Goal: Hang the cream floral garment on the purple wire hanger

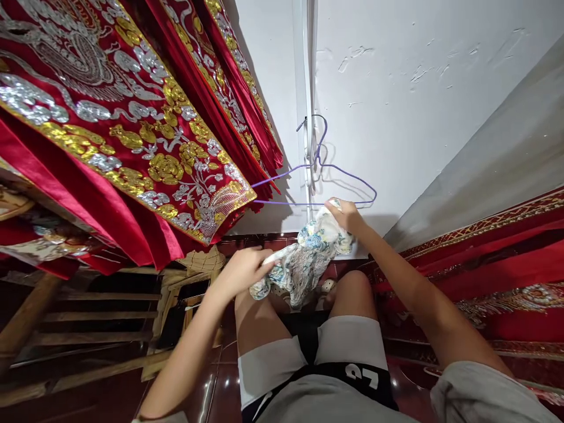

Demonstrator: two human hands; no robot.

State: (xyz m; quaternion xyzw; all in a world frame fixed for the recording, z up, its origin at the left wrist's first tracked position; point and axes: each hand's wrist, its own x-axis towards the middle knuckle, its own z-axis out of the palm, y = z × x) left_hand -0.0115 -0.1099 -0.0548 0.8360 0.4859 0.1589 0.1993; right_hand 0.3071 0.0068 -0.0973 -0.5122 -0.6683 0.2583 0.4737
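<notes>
A white garment (311,255) with blue and yellow floral print stretches between my two hands, above my knees. My left hand (247,269) grips its left edge, fingers closed on the cloth. Higher up and to the right, my right hand (346,216) pinches the opposite upper edge. Its lower part hangs bunched and wrinkled, so the exact kind of garment is unclear. Just beyond the cloth, a purple wire hanger (348,170) hangs by its hook against the wall, bearing no clothes. My right hand is close to the hanger's lower bar.
Red cloths with gold and silver embroidery (167,153) hang at the left, overlapping the hanger's left end. A white pipe (308,76) runs down the wall (396,88). A wooden chair (101,317) stands lower left. More red decorated fabric (520,270) lies along the right.
</notes>
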